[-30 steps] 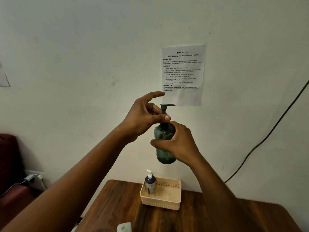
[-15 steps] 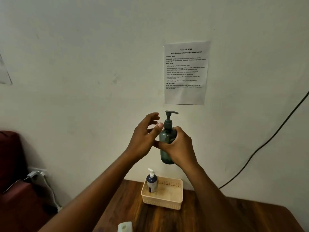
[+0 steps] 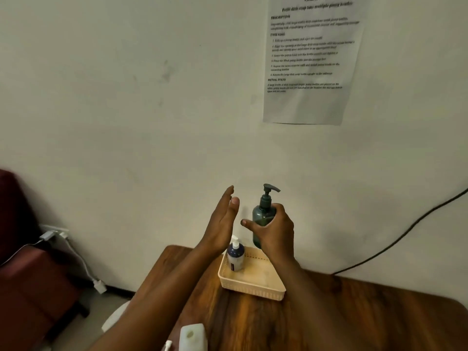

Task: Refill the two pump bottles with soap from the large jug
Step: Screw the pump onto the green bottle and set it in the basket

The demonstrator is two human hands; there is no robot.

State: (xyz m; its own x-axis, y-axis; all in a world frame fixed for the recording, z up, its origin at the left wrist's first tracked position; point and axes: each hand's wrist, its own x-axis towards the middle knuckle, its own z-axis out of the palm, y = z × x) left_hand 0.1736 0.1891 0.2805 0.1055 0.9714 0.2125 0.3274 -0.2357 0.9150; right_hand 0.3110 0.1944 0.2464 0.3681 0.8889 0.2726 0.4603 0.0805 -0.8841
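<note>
My right hand grips a dark green pump bottle, upright with its pump head on, above the far end of a cream basket. My left hand is open, fingers straight, just left of the bottle and not touching it. A small dark blue pump bottle with a white pump stands in the basket's left corner. The top of a white jug, its mouth uncapped, shows at the bottom edge.
The basket sits on a wooden table against a pale wall. A printed sheet is taped to the wall. A black cable runs down the wall at right. A dark red chair and white chargers are at left.
My left hand has let go of the pump head and opened beside the bottle. My right hand has lowered the green bottle toward the basket. The view has tipped downward.
</note>
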